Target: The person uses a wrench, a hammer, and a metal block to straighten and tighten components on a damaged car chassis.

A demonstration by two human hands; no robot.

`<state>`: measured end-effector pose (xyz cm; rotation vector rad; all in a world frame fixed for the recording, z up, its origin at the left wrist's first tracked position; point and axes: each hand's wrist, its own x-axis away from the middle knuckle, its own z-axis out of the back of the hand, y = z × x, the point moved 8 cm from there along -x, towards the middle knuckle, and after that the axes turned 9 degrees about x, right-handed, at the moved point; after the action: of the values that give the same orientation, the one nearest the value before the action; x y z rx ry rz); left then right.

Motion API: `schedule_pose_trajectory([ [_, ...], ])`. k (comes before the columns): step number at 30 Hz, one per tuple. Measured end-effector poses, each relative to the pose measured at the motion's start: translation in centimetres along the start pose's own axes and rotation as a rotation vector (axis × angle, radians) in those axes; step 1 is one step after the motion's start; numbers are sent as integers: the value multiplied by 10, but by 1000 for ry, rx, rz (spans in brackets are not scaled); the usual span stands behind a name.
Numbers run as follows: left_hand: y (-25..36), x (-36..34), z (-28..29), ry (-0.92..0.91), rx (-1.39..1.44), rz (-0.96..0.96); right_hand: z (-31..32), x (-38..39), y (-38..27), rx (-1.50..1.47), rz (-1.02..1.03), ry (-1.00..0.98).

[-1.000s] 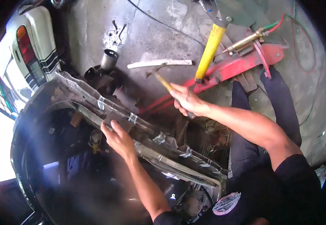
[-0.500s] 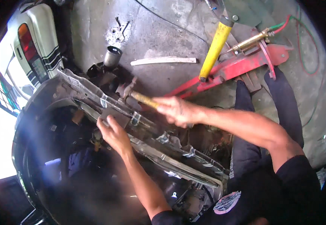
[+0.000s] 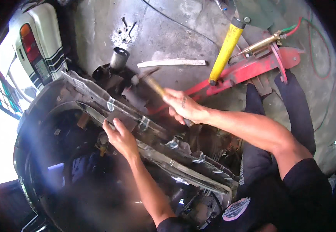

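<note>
Head view: the hammer (image 3: 146,80) is blurred in mid-swing, its head now low over the crumpled car-body panel (image 3: 145,123) — half a second ago it pointed flatter, farther toward the left hand, and a second ago it was raised, so the strikes are repeating. The right hand (image 3: 185,108) is clenched round the wooden handle. The left hand (image 3: 119,135) presses on the panel's edge, fingers curled over it. Beyond the right hand lie a red floor jack (image 3: 249,71) and its yellow handle (image 3: 225,52).
</note>
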<state>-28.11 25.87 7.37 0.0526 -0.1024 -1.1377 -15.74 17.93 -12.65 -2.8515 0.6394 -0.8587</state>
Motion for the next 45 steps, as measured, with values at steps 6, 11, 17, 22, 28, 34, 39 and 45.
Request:
schedule_pose_trajectory([
  [6,-13,-5,5,8,6,-2,13,1,-18,220,123,-68],
  [11,-9,-6,3,5,-23,-17,-35,21,-17,132,91,-242],
  [17,-10,-4,0,-25,-8,-3,9,17,-9,215,100,-42],
  [22,1,26,7,-24,-7,25,29,57,23,285,42,-208],
  [28,14,43,-4,-3,-62,-20,23,85,28,110,3,-57],
  [34,14,66,-3,-80,-127,50,84,87,35,99,24,100],
  [39,16,74,-4,-36,71,191,11,122,37,154,-89,-233],
  [45,18,95,-5,-86,-64,157,68,105,39,136,-23,50],
])
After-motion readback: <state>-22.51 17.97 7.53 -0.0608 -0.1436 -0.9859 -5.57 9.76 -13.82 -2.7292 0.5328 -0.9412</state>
